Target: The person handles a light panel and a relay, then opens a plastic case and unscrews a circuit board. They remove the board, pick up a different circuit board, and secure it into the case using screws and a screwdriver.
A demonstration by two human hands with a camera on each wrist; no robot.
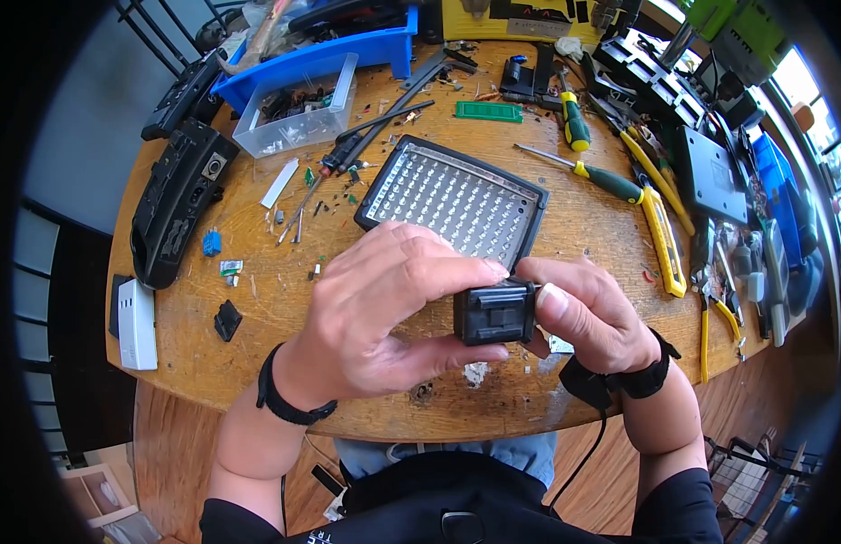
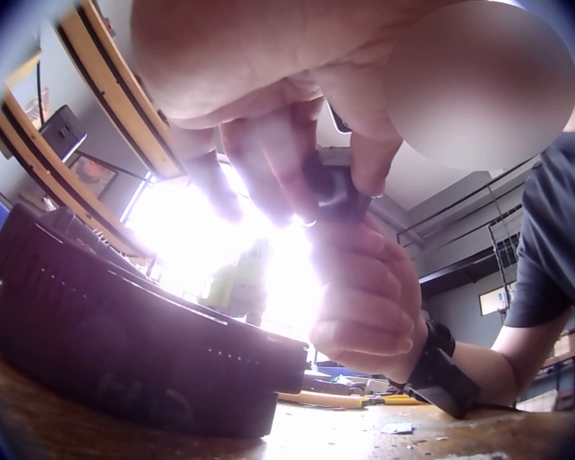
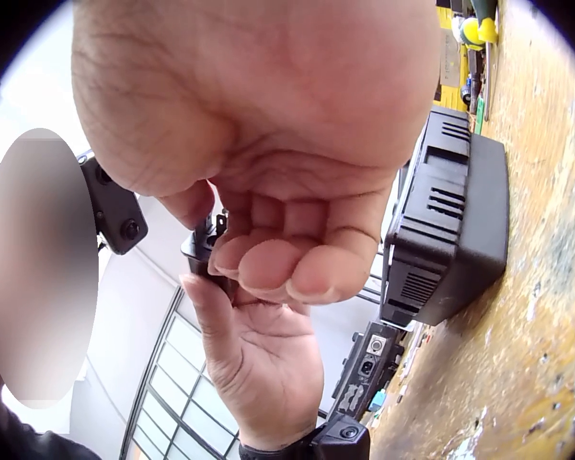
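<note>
Between both hands, over the front of the workbench, is a small black plastic part (image 1: 495,313) with a moulded clip shape on its side. My left hand (image 1: 375,313) pinches it between thumb and fingers from the left. On its right end, the thumb and curled fingers of my right hand (image 1: 594,313) grip the edge. Slim metal tabs show on the black part (image 3: 203,240) in the right wrist view, close to the right fingers. Just behind the hands lies a black-framed LED light panel (image 1: 456,199), face up, its near edge partly hidden by them.
A black device with sockets (image 1: 184,199) stands at the left, near a clear plastic bin (image 1: 293,127). Screwdrivers (image 1: 611,183), a yellow utility knife (image 1: 663,240) and yellow-handled pliers (image 1: 706,326) lie at the right. Small debris is scattered over the wooden bench (image 1: 257,335).
</note>
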